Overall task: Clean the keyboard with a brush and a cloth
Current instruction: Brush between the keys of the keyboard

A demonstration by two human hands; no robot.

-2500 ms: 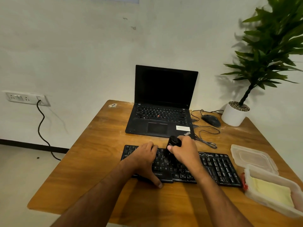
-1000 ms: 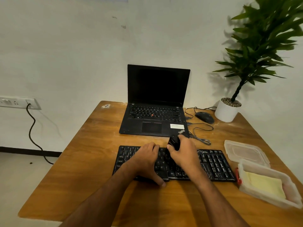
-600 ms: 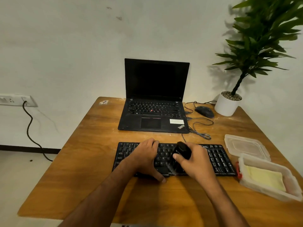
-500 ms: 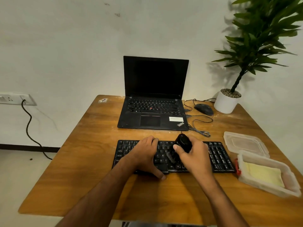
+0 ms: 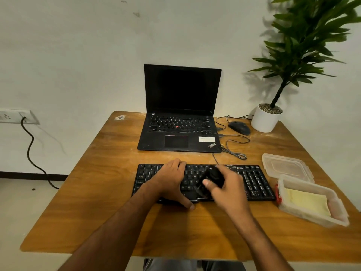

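Note:
A black keyboard (image 5: 254, 180) lies across the wooden table (image 5: 101, 192) near its front. My left hand (image 5: 172, 180) presses flat on the keyboard's left-middle part, thumb over the front edge. My right hand (image 5: 226, 188) grips a black brush (image 5: 212, 178) with a rounded handle. The brush is tilted and its bristles touch the keys at the keyboard's middle, close to the front row. A yellow cloth (image 5: 306, 202) lies inside an open plastic box (image 5: 312, 218) to the right of the keyboard.
An open black laptop (image 5: 179, 132) stands behind the keyboard. A mouse (image 5: 239, 127) with loose cables and a potted plant (image 5: 266, 119) sit at the back right. The box's lid (image 5: 285, 167) rests right of the keyboard. A wall socket (image 5: 17, 116) with a cord is at left.
My right hand has swept the brush from the keyboard's back rows down to the front middle keys. My left hand has stayed on the keyboard. The camera has shifted slightly.

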